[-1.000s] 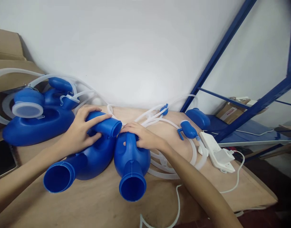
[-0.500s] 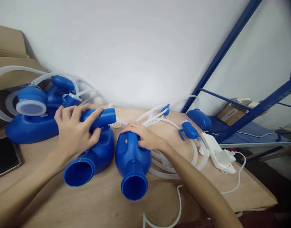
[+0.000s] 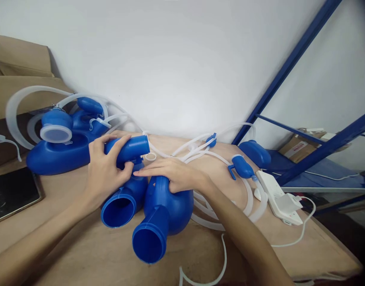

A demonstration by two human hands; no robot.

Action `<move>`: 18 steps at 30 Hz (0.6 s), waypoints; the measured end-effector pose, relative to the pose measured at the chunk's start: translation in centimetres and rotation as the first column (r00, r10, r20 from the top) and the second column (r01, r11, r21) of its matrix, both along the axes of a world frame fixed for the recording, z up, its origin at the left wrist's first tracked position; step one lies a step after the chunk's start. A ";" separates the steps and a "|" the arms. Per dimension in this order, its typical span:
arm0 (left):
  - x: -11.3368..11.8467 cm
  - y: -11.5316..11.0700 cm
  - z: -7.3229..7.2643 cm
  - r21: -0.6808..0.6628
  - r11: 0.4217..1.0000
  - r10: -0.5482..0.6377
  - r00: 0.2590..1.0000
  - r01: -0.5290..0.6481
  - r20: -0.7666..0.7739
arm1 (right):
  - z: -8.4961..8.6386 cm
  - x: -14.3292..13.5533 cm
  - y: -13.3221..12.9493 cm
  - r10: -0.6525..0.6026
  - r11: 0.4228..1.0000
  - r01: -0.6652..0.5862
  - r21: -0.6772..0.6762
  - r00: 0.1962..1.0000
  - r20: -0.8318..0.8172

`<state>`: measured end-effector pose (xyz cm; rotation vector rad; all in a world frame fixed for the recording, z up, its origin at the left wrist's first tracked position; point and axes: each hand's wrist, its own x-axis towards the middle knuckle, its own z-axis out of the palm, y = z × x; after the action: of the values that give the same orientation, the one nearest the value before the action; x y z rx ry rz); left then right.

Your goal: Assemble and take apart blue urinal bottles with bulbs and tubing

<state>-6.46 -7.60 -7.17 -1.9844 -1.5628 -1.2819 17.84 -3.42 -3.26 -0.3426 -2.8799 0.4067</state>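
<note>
Wooden table (image 3: 90,254) bearing blue bottles (image 3: 176,210).

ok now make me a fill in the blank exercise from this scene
The left hand holds a tube-shaped part whose colour is ____. Of the two uncapped jugs in front of the person, the right hand lies over the jug on the person's ____ side. A plug sits in the power strip, and both are coloured ____. The phone lies on the table, on the person's ____ side.

Missing words: blue; right; white; left
</note>
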 end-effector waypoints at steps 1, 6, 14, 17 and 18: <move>-0.1 0.0 0.0 0.000 1.000 -0.002 1.000 0.002 0.010 | 0.2 -0.4 0.2 0.006 1.000 -0.006 -0.016 1.000 0.027; -0.5 0.0 -0.2 0.043 0.999 -0.018 1.000 0.019 -0.014 | 0.8 -2.1 1.4 0.022 0.999 -0.019 -0.029 0.993 0.120; -0.8 0.2 0.3 0.026 0.999 0.023 0.998 -0.022 -0.052 | 1.2 -2.7 1.4 0.018 1.000 -0.022 0.023 0.985 0.174; -1.6 0.3 1.0 -0.039 0.999 0.030 0.993 -0.035 -0.117 | 1.1 -2.7 1.3 0.003 0.999 -0.010 0.035 0.982 0.191; -2.1 0.3 1.3 -0.050 0.998 0.029 0.990 -0.036 -0.138 | 1.0 -2.7 1.4 0.002 0.999 -0.009 0.034 0.981 0.194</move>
<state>-8.57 -7.34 -5.91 -2.0237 -1.5713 -1.0785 15.18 -2.05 -2.23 -0.3884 -3.0745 0.3411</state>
